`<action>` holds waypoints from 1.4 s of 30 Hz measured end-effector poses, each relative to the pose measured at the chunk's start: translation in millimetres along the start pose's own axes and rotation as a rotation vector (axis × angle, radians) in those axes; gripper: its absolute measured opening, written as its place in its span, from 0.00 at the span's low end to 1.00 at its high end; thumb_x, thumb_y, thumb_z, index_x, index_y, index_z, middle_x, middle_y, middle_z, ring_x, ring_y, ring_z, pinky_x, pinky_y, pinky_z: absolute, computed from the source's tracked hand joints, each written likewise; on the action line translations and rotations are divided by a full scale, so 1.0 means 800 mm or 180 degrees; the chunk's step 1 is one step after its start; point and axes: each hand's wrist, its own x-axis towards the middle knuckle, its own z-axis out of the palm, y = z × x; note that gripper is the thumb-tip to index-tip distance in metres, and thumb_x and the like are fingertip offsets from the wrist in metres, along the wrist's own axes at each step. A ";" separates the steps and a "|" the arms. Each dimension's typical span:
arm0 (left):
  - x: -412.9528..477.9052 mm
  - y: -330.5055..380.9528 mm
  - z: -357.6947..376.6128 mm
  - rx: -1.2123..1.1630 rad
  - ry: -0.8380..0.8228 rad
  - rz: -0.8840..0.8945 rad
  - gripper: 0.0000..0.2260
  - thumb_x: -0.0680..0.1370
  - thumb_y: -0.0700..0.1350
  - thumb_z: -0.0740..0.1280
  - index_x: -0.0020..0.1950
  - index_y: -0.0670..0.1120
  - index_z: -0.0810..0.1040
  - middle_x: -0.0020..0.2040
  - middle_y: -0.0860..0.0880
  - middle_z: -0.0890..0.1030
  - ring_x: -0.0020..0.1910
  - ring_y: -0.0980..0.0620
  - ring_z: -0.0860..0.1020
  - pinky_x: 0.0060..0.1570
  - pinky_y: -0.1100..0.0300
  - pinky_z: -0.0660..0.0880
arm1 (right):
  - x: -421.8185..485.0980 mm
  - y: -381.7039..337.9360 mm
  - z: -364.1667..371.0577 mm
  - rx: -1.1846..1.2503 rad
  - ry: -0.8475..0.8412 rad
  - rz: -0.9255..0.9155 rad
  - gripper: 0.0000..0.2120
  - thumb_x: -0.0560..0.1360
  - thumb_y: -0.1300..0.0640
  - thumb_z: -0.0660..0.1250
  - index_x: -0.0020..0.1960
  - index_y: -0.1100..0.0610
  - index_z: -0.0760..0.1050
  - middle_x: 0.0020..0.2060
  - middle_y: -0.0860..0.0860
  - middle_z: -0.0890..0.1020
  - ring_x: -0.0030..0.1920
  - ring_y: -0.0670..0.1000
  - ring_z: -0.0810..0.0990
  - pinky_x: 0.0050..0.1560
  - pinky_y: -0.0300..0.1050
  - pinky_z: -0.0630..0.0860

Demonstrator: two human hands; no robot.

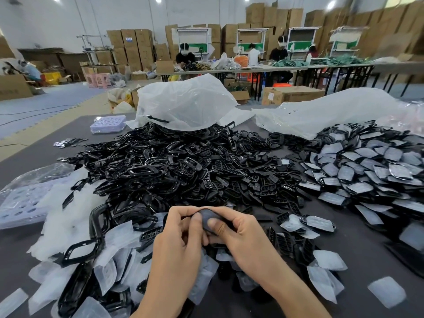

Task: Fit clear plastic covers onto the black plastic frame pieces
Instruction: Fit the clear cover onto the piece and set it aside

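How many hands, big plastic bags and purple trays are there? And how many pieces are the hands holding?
Hands: 2, left hand and right hand
Big plastic bags: 2
Purple trays: 2
Black piece held: 1
Total: 7

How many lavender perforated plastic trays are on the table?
2. One lavender tray sits far left behind the black frame pile; the other lies near left, partly under a clear bag. More may be buried.

We see a crumpled white plastic bag (183,102) on the dark worktop (34,154); left of the bag sits a lavender perforated tray (107,123). Behind the bag, seated people (185,57) work at long tables (263,69) before stacked cardboard boxes (133,47).
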 end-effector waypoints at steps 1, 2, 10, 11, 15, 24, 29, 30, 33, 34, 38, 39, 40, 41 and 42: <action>-0.001 0.000 0.000 -0.0017 0.0014 -0.0016 0.05 0.77 0.61 0.58 0.49 0.65 0.71 0.34 0.54 0.82 0.28 0.58 0.78 0.28 0.72 0.68 | -0.001 0.000 0.000 -0.0081 -0.0019 -0.0025 0.14 0.84 0.62 0.63 0.61 0.48 0.83 0.49 0.53 0.87 0.50 0.51 0.86 0.56 0.44 0.82; -0.002 0.000 -0.001 0.0006 0.0007 -0.0004 0.05 0.77 0.61 0.58 0.49 0.65 0.71 0.34 0.54 0.82 0.29 0.57 0.78 0.28 0.72 0.69 | -0.001 0.000 0.001 -0.0180 -0.0023 -0.0048 0.14 0.84 0.61 0.62 0.61 0.47 0.82 0.49 0.52 0.86 0.48 0.50 0.86 0.55 0.44 0.82; 0.006 -0.007 -0.018 0.0492 -0.0248 0.0178 0.07 0.75 0.63 0.61 0.50 0.65 0.71 0.36 0.54 0.79 0.31 0.53 0.77 0.29 0.65 0.71 | -0.004 0.009 -0.006 -0.0830 -0.0044 -0.0131 0.12 0.83 0.49 0.65 0.62 0.34 0.72 0.37 0.50 0.85 0.38 0.49 0.85 0.45 0.39 0.80; 0.007 -0.007 -0.020 0.0437 -0.0273 0.0159 0.07 0.75 0.63 0.61 0.51 0.65 0.72 0.37 0.54 0.80 0.33 0.53 0.79 0.31 0.64 0.72 | -0.004 0.008 -0.006 -0.0788 -0.0060 -0.0148 0.11 0.82 0.50 0.65 0.61 0.36 0.73 0.37 0.49 0.85 0.37 0.49 0.85 0.45 0.38 0.80; 0.010 -0.005 -0.020 0.0338 -0.0183 0.0239 0.06 0.77 0.59 0.61 0.49 0.61 0.75 0.36 0.57 0.82 0.34 0.56 0.80 0.31 0.70 0.71 | -0.002 0.007 -0.004 -0.0322 0.0044 -0.0032 0.05 0.82 0.52 0.66 0.53 0.41 0.76 0.42 0.56 0.86 0.36 0.52 0.85 0.40 0.42 0.80; 0.009 -0.013 -0.020 0.0430 -0.0267 0.0281 0.06 0.79 0.58 0.57 0.50 0.63 0.73 0.36 0.58 0.80 0.30 0.57 0.78 0.28 0.74 0.67 | -0.004 -0.002 -0.010 -0.0233 -0.0094 0.0371 0.05 0.85 0.59 0.58 0.58 0.53 0.72 0.41 0.56 0.86 0.39 0.53 0.85 0.43 0.44 0.81; 0.003 -0.009 -0.019 0.0293 -0.0278 0.0302 0.10 0.78 0.58 0.57 0.56 0.65 0.74 0.36 0.57 0.81 0.30 0.55 0.78 0.29 0.69 0.70 | -0.019 -0.016 -0.013 -0.0287 -0.0011 0.0518 0.04 0.85 0.58 0.60 0.58 0.55 0.71 0.40 0.56 0.86 0.34 0.51 0.82 0.34 0.41 0.77; 0.000 -0.007 -0.018 0.0315 -0.0319 0.0324 0.10 0.78 0.58 0.57 0.58 0.66 0.73 0.38 0.57 0.81 0.32 0.54 0.78 0.31 0.66 0.72 | -0.023 -0.021 -0.019 -0.0239 0.0110 0.0496 0.04 0.85 0.58 0.60 0.58 0.55 0.71 0.39 0.56 0.86 0.34 0.51 0.82 0.33 0.41 0.77; -0.005 -0.005 -0.017 0.0421 -0.0489 0.0405 0.12 0.80 0.57 0.56 0.62 0.70 0.68 0.41 0.58 0.81 0.30 0.52 0.77 0.32 0.58 0.73 | -0.023 -0.044 -0.066 0.0041 0.1269 0.0019 0.06 0.85 0.61 0.59 0.62 0.56 0.70 0.40 0.56 0.87 0.34 0.50 0.83 0.32 0.39 0.78; -0.006 -0.005 -0.017 0.0482 -0.0541 0.0415 0.13 0.80 0.56 0.56 0.62 0.71 0.67 0.40 0.57 0.81 0.29 0.52 0.76 0.31 0.58 0.72 | -0.020 -0.056 -0.094 0.0141 0.1853 -0.0258 0.08 0.85 0.60 0.59 0.63 0.56 0.70 0.40 0.55 0.87 0.34 0.50 0.84 0.33 0.39 0.79; -0.012 -0.004 -0.011 0.0739 -0.0839 0.0373 0.14 0.79 0.60 0.55 0.63 0.67 0.69 0.38 0.57 0.79 0.29 0.56 0.75 0.29 0.58 0.72 | -0.017 -0.103 -0.202 0.0435 0.3632 -0.0785 0.33 0.84 0.53 0.63 0.82 0.53 0.48 0.43 0.55 0.86 0.35 0.48 0.85 0.38 0.39 0.80; -0.012 -0.003 -0.009 0.0823 -0.0930 0.0351 0.15 0.78 0.60 0.54 0.63 0.65 0.70 0.40 0.60 0.79 0.31 0.58 0.76 0.29 0.61 0.71 | -0.021 -0.104 -0.218 0.0349 0.3844 -0.0696 0.36 0.84 0.52 0.64 0.82 0.52 0.44 0.46 0.56 0.85 0.34 0.47 0.85 0.39 0.40 0.80; -0.013 -0.002 -0.007 0.0899 -0.1008 0.0340 0.16 0.78 0.61 0.54 0.64 0.63 0.71 0.42 0.62 0.78 0.33 0.60 0.76 0.30 0.64 0.70 | -0.026 -0.101 -0.224 0.0198 0.3964 -0.0541 0.37 0.84 0.52 0.63 0.83 0.52 0.43 0.47 0.56 0.84 0.33 0.46 0.84 0.41 0.41 0.80; -0.012 0.000 -0.006 0.0970 -0.1075 0.0367 0.17 0.78 0.61 0.54 0.64 0.63 0.71 0.43 0.63 0.78 0.37 0.62 0.77 0.32 0.66 0.70 | -0.033 -0.094 -0.224 0.0020 0.3979 -0.0399 0.36 0.84 0.52 0.62 0.83 0.51 0.44 0.47 0.55 0.84 0.33 0.45 0.84 0.42 0.42 0.80; -0.012 0.001 -0.004 0.1036 -0.1159 0.0436 0.16 0.78 0.62 0.54 0.64 0.63 0.71 0.44 0.65 0.77 0.42 0.64 0.76 0.36 0.67 0.70 | -0.041 -0.081 -0.218 -0.0176 0.3917 -0.0297 0.33 0.84 0.52 0.60 0.83 0.49 0.46 0.47 0.54 0.85 0.33 0.44 0.84 0.41 0.41 0.80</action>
